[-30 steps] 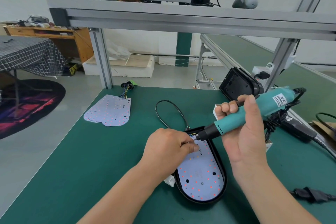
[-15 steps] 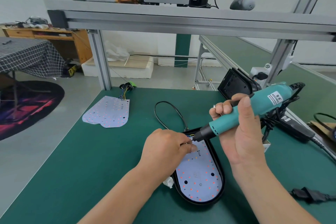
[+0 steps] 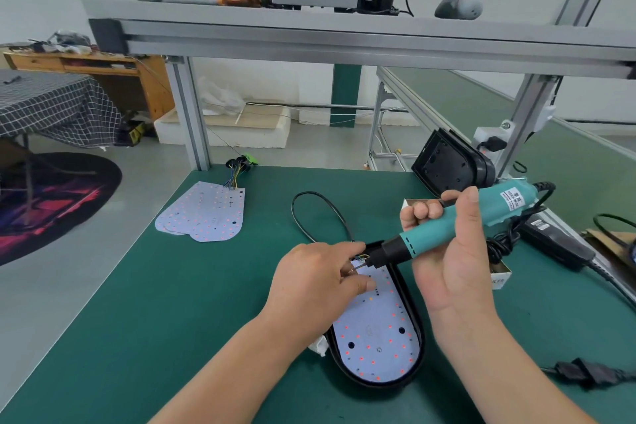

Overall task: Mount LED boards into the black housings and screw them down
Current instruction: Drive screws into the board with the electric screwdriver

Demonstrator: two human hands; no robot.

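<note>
Screwdriver (image 3: 444, 229) slants down, gripped in our right hand (image 3: 454, 262); our left hand (image 3: 313, 286) pinches maybe a screw over the LED board (image 3: 375, 330).

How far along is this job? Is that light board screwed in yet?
Done: one LED board lies in the black housing. In hand: the right hand grips the teal screwdriver, its tip at the board's far end beside the fingers of the left hand; any screw there is hidden. Left: loose boards on the mat and an empty housing behind.
</note>
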